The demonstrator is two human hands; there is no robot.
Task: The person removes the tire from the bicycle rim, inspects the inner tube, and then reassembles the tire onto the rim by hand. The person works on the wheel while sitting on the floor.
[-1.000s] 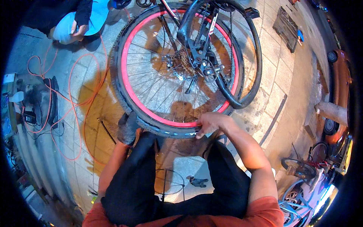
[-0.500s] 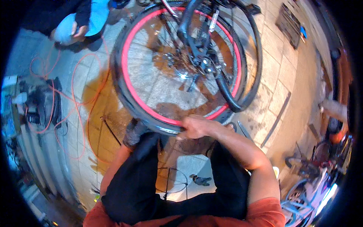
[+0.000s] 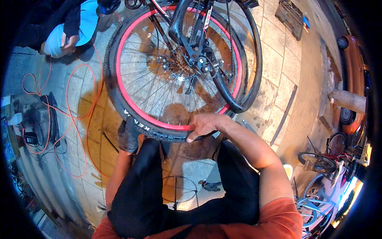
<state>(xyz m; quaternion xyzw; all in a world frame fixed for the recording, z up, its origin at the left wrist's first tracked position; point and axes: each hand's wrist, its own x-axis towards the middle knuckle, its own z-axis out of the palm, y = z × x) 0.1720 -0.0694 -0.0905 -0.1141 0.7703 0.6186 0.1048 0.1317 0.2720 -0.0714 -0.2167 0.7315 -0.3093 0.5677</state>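
Observation:
In front of me is a bicycle wheel with a red rim [image 3: 140,112] and a black knobbly tyre [image 3: 112,93], still fitted to a dark bicycle frame [image 3: 199,44]. My right hand [image 3: 207,124], bare, grips the near side of the wheel, fingers over the red rim and thumb on the tyre. On the tyre's near left edge is my left hand [image 3: 128,136] in a dark glove; it seems closed round the tyre, with its fingers partly hidden. A black inner tube [image 3: 255,75] loops loose outside the wheel on the right.
Orange hose [image 3: 68,101] lies coiled on the paving at left. A person in dark sleeves [image 3: 67,40] is at upper left. A dark flat bar [image 3: 284,113] and a crate-like object [image 3: 289,19] lie at right. Parked bicycles [image 3: 318,195] and an orange car [image 3: 355,79] are farther right.
The wheel has shifted left in view, and more white tyre lettering shows between my hands. My left hand is higher and farther left; my right thumb now extends down over the tyre.

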